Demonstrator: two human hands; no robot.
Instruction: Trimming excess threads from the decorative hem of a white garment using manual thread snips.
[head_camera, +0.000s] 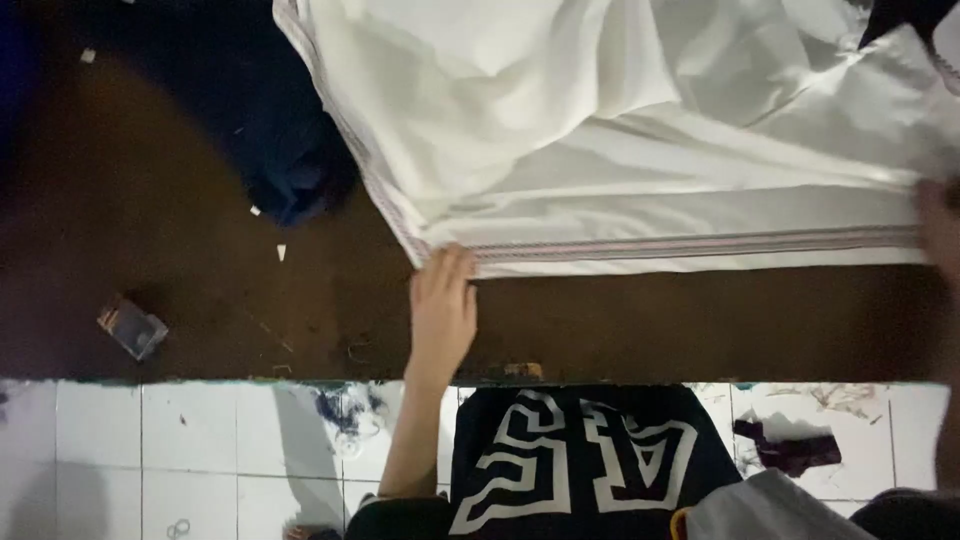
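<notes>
Both hands pin the white cloth (640, 130) on the brown table (200, 300): your left hand (442, 305) flat on its striped corner, right hand (938, 225) gripping the hem. Light, limp, wrinkles easily; hold at the hem.

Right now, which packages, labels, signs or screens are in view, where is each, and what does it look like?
Small packet: left on the dark brown table, well left of the left hand; flat, rectangular, clear-shiny, tilted.
Shirt print: bottom centre, on the person's black shirt; big white outlined block letters.
No signs or screens.
</notes>
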